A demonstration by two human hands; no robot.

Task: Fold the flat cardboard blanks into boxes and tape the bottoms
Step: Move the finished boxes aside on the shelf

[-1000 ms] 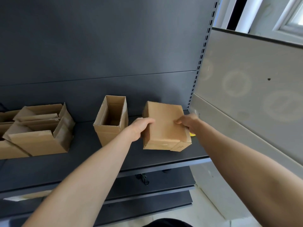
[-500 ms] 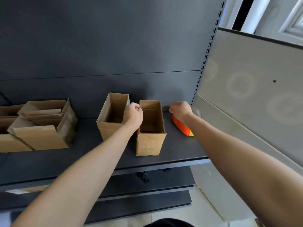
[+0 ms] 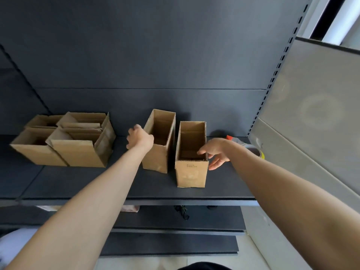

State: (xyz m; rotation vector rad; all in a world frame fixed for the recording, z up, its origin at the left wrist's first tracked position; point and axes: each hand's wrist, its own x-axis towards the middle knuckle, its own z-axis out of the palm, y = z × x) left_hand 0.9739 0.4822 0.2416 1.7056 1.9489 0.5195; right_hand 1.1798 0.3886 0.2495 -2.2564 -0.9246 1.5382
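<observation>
1. On the dark shelf (image 3: 120, 184), the left hand (image 3: 139, 137) is curled into a loose fist and holds nothing; its knuckles rest against the left wall of the rear open box (image 3: 155, 158).
2. To the right, the right hand (image 3: 217, 152) is spread open and empty, fingers (image 3: 215, 165) pointing left, just beside the right wall of the front open box (image 3: 191, 173), near its top rim; whether it touches the cardboard cannot be told.
3. Both boxes stand upright with their tops open, side by side and slightly apart, the front one nearer the shelf edge.
4. Behind the right forearm, a tape roll (image 3: 255, 152) lies against the shelf's right end, with something orange (image 3: 230, 137) just behind it.
5. Well to the left, a cluster of folded boxes (image 3: 78, 152) with flaps up sits on the same shelf.
6. Below, lower shelves (image 3: 175, 242) are visible.
</observation>
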